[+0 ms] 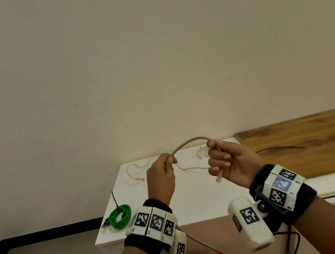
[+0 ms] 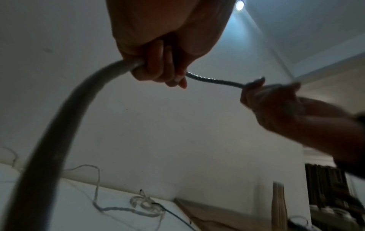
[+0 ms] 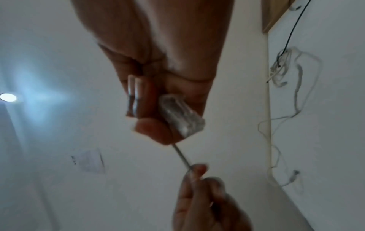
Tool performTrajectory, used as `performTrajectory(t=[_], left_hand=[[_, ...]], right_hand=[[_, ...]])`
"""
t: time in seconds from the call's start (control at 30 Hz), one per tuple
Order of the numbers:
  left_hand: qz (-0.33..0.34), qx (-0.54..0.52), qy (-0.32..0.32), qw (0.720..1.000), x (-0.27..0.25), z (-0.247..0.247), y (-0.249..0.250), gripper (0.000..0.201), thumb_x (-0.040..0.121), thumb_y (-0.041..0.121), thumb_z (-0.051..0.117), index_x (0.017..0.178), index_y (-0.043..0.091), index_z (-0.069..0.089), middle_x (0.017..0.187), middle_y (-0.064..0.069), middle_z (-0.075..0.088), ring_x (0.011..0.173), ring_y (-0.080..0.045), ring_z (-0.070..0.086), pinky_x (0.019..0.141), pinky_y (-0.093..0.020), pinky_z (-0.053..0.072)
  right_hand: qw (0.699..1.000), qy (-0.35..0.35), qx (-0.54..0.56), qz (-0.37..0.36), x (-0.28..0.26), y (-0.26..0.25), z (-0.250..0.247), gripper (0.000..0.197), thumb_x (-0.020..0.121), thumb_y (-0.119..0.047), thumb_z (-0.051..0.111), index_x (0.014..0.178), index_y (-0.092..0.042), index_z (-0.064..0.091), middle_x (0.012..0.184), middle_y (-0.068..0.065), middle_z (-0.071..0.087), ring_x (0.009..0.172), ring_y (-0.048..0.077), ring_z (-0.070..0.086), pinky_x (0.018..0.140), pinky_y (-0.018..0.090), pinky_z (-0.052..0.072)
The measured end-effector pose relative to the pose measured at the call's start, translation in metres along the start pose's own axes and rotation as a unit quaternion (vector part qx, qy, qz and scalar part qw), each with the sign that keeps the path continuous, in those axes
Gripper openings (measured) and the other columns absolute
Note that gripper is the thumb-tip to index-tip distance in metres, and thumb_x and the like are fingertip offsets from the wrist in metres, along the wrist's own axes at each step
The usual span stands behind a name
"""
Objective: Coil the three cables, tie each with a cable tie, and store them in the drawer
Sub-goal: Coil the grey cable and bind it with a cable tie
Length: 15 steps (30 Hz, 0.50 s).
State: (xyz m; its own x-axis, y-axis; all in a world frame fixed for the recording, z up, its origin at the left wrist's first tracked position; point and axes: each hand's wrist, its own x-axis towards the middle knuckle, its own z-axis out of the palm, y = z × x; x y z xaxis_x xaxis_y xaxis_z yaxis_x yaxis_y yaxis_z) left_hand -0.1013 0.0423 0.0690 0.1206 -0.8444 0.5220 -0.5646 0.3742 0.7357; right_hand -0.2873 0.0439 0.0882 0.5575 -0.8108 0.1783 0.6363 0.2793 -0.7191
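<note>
Both hands raised above white cabinet (image 1: 197,206) edge: left hand (image 1: 161,179), right hand (image 1: 232,160) gripping grey cable (image 1: 189,141).

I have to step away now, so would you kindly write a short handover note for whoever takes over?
Left hand grips the grey cable mid-length; right hand holds its end, clear plug sticking out of the fist.
Green cable lies coiled on the white cabinet, a black tie on it, not stored.
Cream cable lies loose behind the hands.
Left: coil and tie grey and cream, store all three.
</note>
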Motion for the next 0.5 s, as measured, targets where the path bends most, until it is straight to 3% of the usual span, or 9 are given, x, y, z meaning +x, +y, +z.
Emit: performTrajectory(t=[0.07,0.17,0.3,0.43,0.5], left_hand=[[0.018,0.033,-0.039,0.999,-0.01,0.005,-0.002,0.02,0.093,0.013,0.044,0.08,0.013,0.059,0.048,0.007,0.039,0.046,-0.012,0.037,0.05,-0.028,0.031],[0.04,0.056,-0.066,0.995,-0.024,0.011,-0.003,0.019,0.094,0.018,0.044,0.09,0.012,0.062,0.047,0.009,0.04,0.047,-0.008,0.039,0.051,-0.025,0.03],[0.044,0.059,-0.114,0.991,-0.038,0.018,0.005,0.023,0.095,0.021,0.043,0.1,0.013,0.064,0.051,0.013,0.043,0.049,-0.004,0.043,0.052,-0.013,0.03],[0.045,0.054,-0.131,0.989,-0.044,0.019,0.012,0.027,0.096,0.026,0.04,0.101,0.011,0.062,0.051,0.009,0.043,0.047,-0.009,0.042,0.05,-0.015,0.03],[0.047,0.052,-0.153,0.986,-0.048,0.019,0.016,0.028,0.096,0.025,0.039,0.107,0.011,0.06,0.057,0.005,0.051,0.051,-0.011,0.046,0.05,-0.015,0.029]], right_hand=[[0.999,0.017,0.02,-0.04,0.002,-0.001,0.011,0.007,0.08,-0.017,0.052,0.083,-0.011,0.052,0.047,-0.007,0.04,0.04,0.007,0.039,0.052,0.024,0.048],[0.996,0.039,-0.002,-0.086,0.004,0.004,0.019,0.012,0.086,-0.018,0.042,0.084,-0.011,0.052,0.051,-0.006,0.044,0.045,0.008,0.045,0.054,0.024,0.051],[0.984,0.085,-0.068,-0.143,0.005,0.017,0.02,0.014,0.081,-0.026,0.048,0.078,-0.013,0.053,0.054,-0.004,0.054,0.053,0.011,0.057,0.058,0.026,0.055],[0.961,0.108,-0.159,-0.199,0.008,0.026,0.014,0.037,0.06,-0.045,0.07,0.074,-0.013,0.057,0.054,-0.003,0.058,0.054,0.011,0.06,0.064,0.026,0.058],[0.951,0.118,-0.181,-0.221,0.009,0.03,0.008,0.047,0.054,-0.054,0.076,0.074,-0.014,0.06,0.055,-0.003,0.059,0.056,0.01,0.06,0.068,0.026,0.058]])
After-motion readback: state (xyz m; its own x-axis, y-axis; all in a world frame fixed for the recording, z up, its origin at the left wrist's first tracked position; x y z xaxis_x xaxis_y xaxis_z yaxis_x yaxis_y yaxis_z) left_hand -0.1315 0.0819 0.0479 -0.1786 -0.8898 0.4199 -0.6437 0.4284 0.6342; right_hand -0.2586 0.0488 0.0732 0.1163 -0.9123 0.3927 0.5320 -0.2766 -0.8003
